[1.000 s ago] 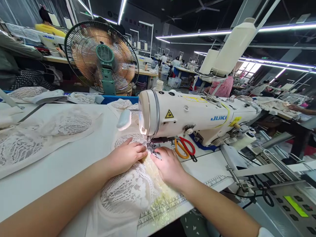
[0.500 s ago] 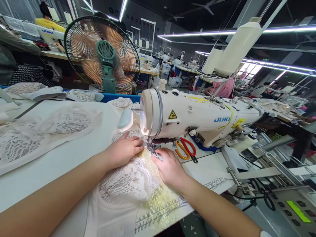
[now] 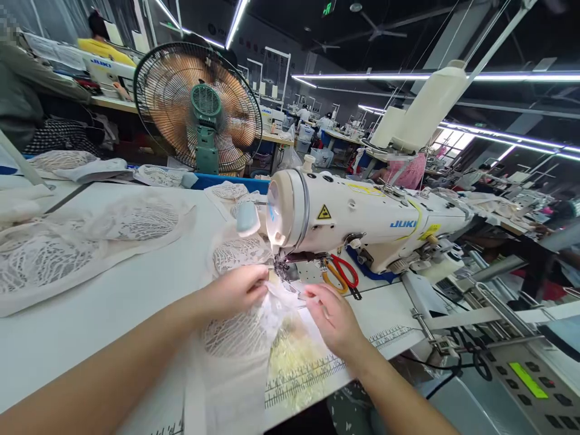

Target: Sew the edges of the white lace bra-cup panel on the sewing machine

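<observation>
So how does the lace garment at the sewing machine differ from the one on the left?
The garment at the sewing machine, the near garment, is gripped by the left hand and right hand; no hand touches the left garment. The near garment is gathered up between the hands, while the left garment lies spread on the table. Both are whitish, with openwork lace.

"What carries everything here?"
"A white surface (image 3: 140, 283) with ruler markings (image 3: 326, 366) along its near edge."
"And what lies directly on it?"
"The sewing machine (image 3: 357, 211) stands there, with red-and-orange-handled scissors (image 3: 343, 273) just beside it. White lace pieces (image 3: 49, 263) lie on the left and along the far edge; more lace fabric (image 3: 238, 335) spreads in front of the machine, beside a shiny yellowish patch (image 3: 290, 353)."
</observation>
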Motion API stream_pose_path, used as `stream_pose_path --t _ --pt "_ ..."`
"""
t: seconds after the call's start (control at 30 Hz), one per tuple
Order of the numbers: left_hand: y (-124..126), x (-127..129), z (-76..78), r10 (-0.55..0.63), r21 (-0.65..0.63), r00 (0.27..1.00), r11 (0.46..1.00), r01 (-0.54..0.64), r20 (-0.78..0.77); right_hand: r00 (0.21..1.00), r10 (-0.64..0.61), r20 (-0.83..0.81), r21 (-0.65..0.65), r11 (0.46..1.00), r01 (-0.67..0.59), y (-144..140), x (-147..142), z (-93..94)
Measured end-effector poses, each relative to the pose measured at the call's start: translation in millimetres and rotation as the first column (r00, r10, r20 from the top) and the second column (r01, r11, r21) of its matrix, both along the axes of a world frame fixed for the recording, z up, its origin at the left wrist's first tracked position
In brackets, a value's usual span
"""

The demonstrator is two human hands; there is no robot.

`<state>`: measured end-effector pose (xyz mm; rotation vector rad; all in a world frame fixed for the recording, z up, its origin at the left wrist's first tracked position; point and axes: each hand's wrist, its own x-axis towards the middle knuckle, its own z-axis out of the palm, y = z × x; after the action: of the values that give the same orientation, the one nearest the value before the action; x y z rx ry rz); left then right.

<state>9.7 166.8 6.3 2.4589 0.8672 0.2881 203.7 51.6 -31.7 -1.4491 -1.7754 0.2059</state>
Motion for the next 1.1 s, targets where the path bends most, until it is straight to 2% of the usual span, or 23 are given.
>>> stream_pose_path --t 0.07,0.13,0.2,0.27,0.33,0.37,0.43,0.5,0.57,0.63,0.8,0.93,1.03,1.1 --pt "5.4 -1.9 -3.1 0.108 -0.172 0.980 0.982 -0.079 0.165 0.989 0.111 -0.094 -0.101 0.987 -0.121 -12.4 -12.4 1.7" --pt "7.6 -1.6 -6.9 0.219 -0.359 0.929 0.927 -0.104 0.297 0.957 0.257 -0.135 -0.192 0.940 -0.280 -19.4 -27.2 3.0" --pt "6.4 -0.3 -10.4 0.283 -0.414 0.900 0.901 -0.130 0.332 0.952 0.281 -0.123 -0.241 0.922 -0.303 -19.1 -39.7 4.2" --pt "2.3 0.8 -12.2 0.312 -0.308 0.912 0.924 -0.226 0.266 0.983 0.160 -0.093 -0.267 0.947 -0.179 -13.1 -46.2 4.9" --pt "-3.4 1.2 -12.0 0.314 -0.087 0.942 0.948 -0.305 0.117 0.997 0.005 -0.082 -0.292 0.956 -0.029 -5.7 -46.4 4.8" --pt "-6.5 1.4 -11.1 0.297 0.030 0.955 0.954 -0.298 0.017 0.996 -0.048 -0.074 -0.312 0.950 0.023 -2.7 -45.0 4.5" --pt "-12.3 2.1 -8.3 0.226 0.202 0.956 0.961 -0.187 -0.190 0.995 -0.088 -0.045 -0.359 0.931 0.066 0.3 -41.5 4.2" --pt "-16.7 3.5 -4.8 0.161 0.282 0.912 0.958 -0.052 -0.378 0.997 -0.080 -0.011 -0.405 0.912 0.069 -0.2 -39.1 4.8" --pt "-19.7 5.2 -1.6 0.141 0.302 0.860 0.953 0.015 -0.490 0.998 -0.066 0.008 -0.442 0.895 0.063 -2.1 -38.3 6.4" --pt "-21.9 6.7 0.7 0.140 0.305 0.832 0.952 0.037 -0.538 0.998 -0.057 0.028 -0.465 0.883 0.063 -3.3 -38.0 8.3" --pt "-25.8 9.1 1.4 0.137 0.351 0.840 0.934 0.067 -0.526 0.995 0.017 0.098 -0.469 0.883 0.031 -0.8 -34.1 10.2" --pt "-19.7 9.8 0.2 0.219 0.369 0.893 0.927 -0.064 -0.393 0.994 0.037 0.100 -0.425 0.905 0.009 0.0 -30.6 7.9" --pt "-8.0 8.5 -0.4 0.246 0.242 0.925 0.954 -0.178 -0.289 0.995 0.061 0.084 -0.388 0.921 -0.023 -1.4 -30.4 6.3" --pt "-0.5 7.1 -0.8 0.233 0.028 0.964 0.973 -0.231 -0.129 0.994 0.078 0.082 -0.369 0.929 -0.042 -2.5 -31.3 6.4"
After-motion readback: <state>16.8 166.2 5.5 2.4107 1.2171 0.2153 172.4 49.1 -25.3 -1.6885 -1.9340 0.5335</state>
